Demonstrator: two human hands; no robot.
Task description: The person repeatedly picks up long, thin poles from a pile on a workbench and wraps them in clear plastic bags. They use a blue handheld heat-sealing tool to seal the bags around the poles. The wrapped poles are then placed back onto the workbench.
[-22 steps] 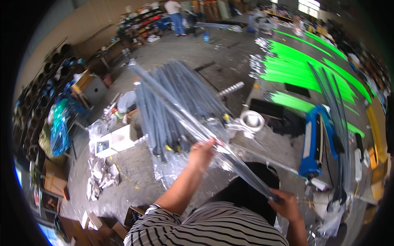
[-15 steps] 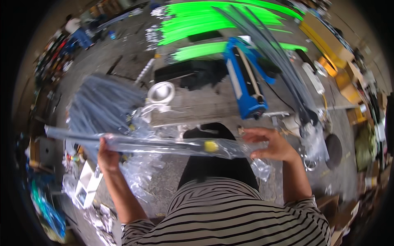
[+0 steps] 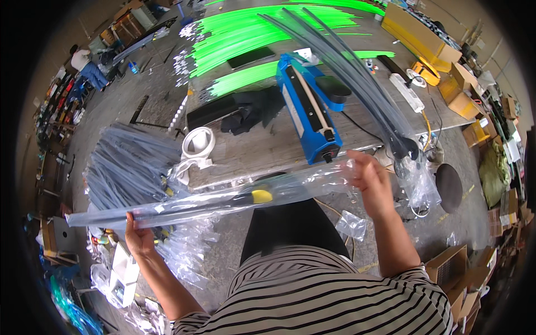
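The bench [image 3: 254,149] is set across the front, its near edge prob. kept w/in arm's reach. Its far part is taken up by green strips [image 3: 251,33], laid side by side, prob. so they're kept in order. A grey bundle [image 3: 131,162] is laid L of the bench, likely so it's kept handy to that side. Dark lengths [image 3: 357,78] are laid along the bench's R, near ends left past the edge.

A clear sleeve [image 3: 312,181] w/ a dark rod [image 3: 240,199] inside is held in the air in front of the body, over the legs, btwn both hands, L end lower. The wide spacing is prob. used so the length is kept from sagging. The blue machine [image 3: 307,111] is stood close to the near edge.

By the L hand [image 3: 138,240] the sleeve is grasped, thumb over the near face. The R hand [image 3: 371,184] is put at the empty film end; whether it's pinched can't be told.

A white roll [image 3: 207,151] is left on the bench's L corner. The rod's yellow end [image 3: 262,196] is pointed R, slack film left beyond it.
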